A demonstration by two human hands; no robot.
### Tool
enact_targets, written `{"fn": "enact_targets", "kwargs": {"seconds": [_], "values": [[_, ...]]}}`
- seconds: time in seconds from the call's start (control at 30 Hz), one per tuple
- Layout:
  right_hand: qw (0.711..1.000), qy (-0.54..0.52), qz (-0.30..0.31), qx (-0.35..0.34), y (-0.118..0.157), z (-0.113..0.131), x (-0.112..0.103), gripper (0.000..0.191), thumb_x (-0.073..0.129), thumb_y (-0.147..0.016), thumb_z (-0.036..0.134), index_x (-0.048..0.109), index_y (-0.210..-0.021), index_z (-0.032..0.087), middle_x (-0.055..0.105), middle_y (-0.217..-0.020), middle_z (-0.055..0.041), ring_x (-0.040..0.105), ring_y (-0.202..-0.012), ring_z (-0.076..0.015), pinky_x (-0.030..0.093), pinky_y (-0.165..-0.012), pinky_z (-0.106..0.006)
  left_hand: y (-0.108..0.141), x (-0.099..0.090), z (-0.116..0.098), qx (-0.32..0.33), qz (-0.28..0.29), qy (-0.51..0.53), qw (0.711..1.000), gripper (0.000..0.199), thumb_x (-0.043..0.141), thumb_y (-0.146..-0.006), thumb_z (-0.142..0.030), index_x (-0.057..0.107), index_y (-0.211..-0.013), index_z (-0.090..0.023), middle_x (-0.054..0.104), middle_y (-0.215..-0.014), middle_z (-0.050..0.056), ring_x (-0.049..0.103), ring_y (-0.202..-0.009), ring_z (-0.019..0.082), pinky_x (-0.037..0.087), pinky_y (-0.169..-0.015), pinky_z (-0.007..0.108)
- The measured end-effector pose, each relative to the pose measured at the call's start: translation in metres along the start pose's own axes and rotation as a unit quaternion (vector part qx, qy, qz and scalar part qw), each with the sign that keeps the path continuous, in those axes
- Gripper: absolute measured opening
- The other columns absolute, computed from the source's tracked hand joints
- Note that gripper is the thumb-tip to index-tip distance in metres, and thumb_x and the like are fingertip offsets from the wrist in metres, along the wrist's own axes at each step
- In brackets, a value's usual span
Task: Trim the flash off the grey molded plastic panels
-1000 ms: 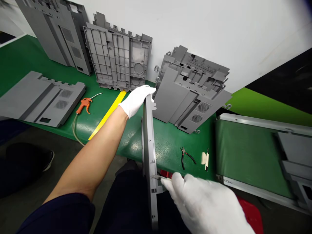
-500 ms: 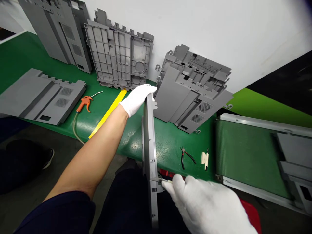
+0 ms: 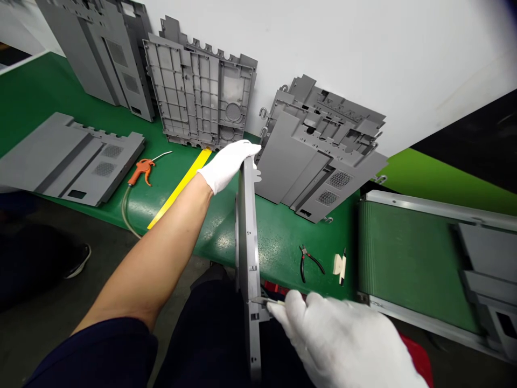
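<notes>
My left hand [image 3: 231, 164], in a white glove, is closed on the far top end of a grey plastic panel [image 3: 249, 248]. The panel stands on edge, its narrow side towards me, and reaches down in front of my lap. My gloved right hand [image 3: 339, 337] is closed around a small knife [image 3: 264, 300] with a thin pointed metal blade. The blade tip touches the panel's narrow edge just above a small dark slot. Most of the knife's handle is hidden inside my fingers.
A green table [image 3: 218, 231] bears cutting pliers [image 3: 307, 261], a pen-like tool [image 3: 342, 268] and an orange air gun [image 3: 141, 171]. Grey panels [image 3: 291, 161] lean on the white wall; another panel [image 3: 60, 156] lies left. A conveyor [image 3: 407, 258] at right carries panels. A person's shoe [image 3: 81, 261] shows lower left.
Both hands and the held panel keep nearly the same place, with the blade still at the panel's edge. The view has shifted very slightly.
</notes>
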State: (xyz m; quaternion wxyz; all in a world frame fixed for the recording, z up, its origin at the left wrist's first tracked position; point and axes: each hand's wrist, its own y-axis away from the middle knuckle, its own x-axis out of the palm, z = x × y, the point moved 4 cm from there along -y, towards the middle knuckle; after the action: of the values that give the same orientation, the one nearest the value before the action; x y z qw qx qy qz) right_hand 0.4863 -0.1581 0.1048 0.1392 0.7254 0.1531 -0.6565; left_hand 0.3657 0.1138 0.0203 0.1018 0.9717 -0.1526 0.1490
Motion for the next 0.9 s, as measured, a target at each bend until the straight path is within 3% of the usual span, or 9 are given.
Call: {"fn": "enact_targets", "kwargs": {"seconds": [0.23,0.33,0.4,0.47,0.53,0.63,0.7,0.77,0.9], "values": [[0.999,-0.018,-0.017,0.021,-0.003,0.0,0.003,0.042,0.048,-0.099,0.045,0.051,-0.064,0.024,0.05,-0.045,0.0024,0.044,-0.037,-0.0127,0.016,-0.043,-0.034,-0.002,0.003,0.003,0.016,0.044,-0.015,0.999,0.024,0.073,-0.078,-0.031,0.054,-0.072,-0.019,0.057,-0.067,0.001,0.06,-0.066,0.018,0.052,-0.075,0.037],[0.989,-0.119,-0.045,0.073,-0.003,-0.004,0.002,0.044,0.045,-0.1,0.045,0.051,-0.062,0.023,0.05,-0.047,0.0027,0.043,-0.039,-0.0119,0.024,-0.044,-0.03,-0.007,0.0,0.001,0.04,0.071,-0.053,0.995,0.025,0.066,-0.083,-0.037,0.056,-0.071,-0.019,0.059,-0.07,0.003,0.06,-0.07,0.019,0.052,-0.077,0.037],[0.954,-0.246,-0.058,0.159,0.001,-0.014,0.002,0.043,0.043,-0.101,0.045,0.055,-0.067,0.023,0.055,-0.054,0.0026,0.048,-0.045,-0.0118,0.034,-0.048,-0.026,-0.001,-0.002,-0.009,0.078,0.054,-0.114,0.989,0.021,0.06,-0.086,-0.039,0.06,-0.078,-0.019,0.063,-0.078,0.005,0.061,-0.08,0.021,0.051,-0.084,0.038],[0.886,-0.371,-0.057,0.273,0.011,-0.025,0.01,0.042,0.042,-0.1,0.048,0.057,-0.07,0.023,0.055,-0.058,0.0025,0.051,-0.05,-0.0125,0.04,-0.051,-0.023,0.024,0.004,-0.027,0.141,0.021,-0.22,0.965,0.02,0.057,-0.087,-0.04,0.063,-0.09,-0.022,0.066,-0.088,0.006,0.06,-0.095,0.024,0.046,-0.095,0.04],[0.804,-0.46,-0.051,0.374,0.026,-0.035,0.025,0.045,0.043,-0.098,0.053,0.055,-0.068,0.023,0.05,-0.056,0.0026,0.047,-0.05,-0.0132,0.039,-0.047,-0.024,0.068,0.022,-0.043,0.204,0.055,-0.348,0.913,0.02,0.056,-0.087,-0.042,0.064,-0.095,-0.025,0.066,-0.093,0.006,0.057,-0.103,0.027,0.039,-0.103,0.046],[0.697,-0.55,-0.066,0.456,0.045,-0.044,0.055,0.047,0.043,-0.096,0.058,0.057,-0.07,0.022,0.041,-0.053,0.0034,0.039,-0.047,-0.0132,0.034,-0.042,-0.025,0.15,0.06,-0.039,0.242,0.345,-0.474,0.773,0.021,0.068,-0.077,-0.048,0.063,-0.081,-0.028,0.064,-0.079,0.003,0.057,-0.085,0.027,0.034,-0.104,0.055],[0.651,-0.593,-0.08,0.466,0.051,-0.047,0.073,0.045,0.044,-0.096,0.058,0.062,-0.078,0.021,0.04,-0.053,0.0041,0.037,-0.047,-0.0128,0.032,-0.042,-0.025,0.187,0.069,-0.029,0.263,0.43,-0.521,0.689,0.032,0.073,-0.071,-0.055,0.061,-0.077,-0.026,0.061,-0.072,0.003,0.055,-0.073,0.025,0.037,-0.097,0.055],[0.642,-0.607,-0.083,0.462,0.054,-0.05,0.087,0.043,0.048,-0.095,0.056,0.06,-0.076,0.02,0.04,-0.054,0.0047,0.036,-0.048,-0.0121,0.032,-0.043,-0.024,0.202,0.072,-0.02,0.273,0.452,-0.569,0.63,0.04,0.072,-0.068,-0.061,0.058,-0.073,-0.024,0.058,-0.069,0.004,0.05,-0.066,0.023,0.04,-0.086,0.052],[0.682,-0.56,-0.081,0.464,0.056,-0.058,0.1,0.034,0.062,-0.088,0.052,0.063,-0.079,0.019,0.049,-0.06,0.0037,0.044,-0.055,-0.0131,0.038,-0.05,-0.024,0.201,0.078,-0.011,0.303,0.472,-0.619,0.55,0.041,0.072,-0.067,-0.061,0.062,-0.083,-0.024,0.053,-0.066,0.003,0.044,-0.061,0.021,0.037,-0.067,0.046]]}}
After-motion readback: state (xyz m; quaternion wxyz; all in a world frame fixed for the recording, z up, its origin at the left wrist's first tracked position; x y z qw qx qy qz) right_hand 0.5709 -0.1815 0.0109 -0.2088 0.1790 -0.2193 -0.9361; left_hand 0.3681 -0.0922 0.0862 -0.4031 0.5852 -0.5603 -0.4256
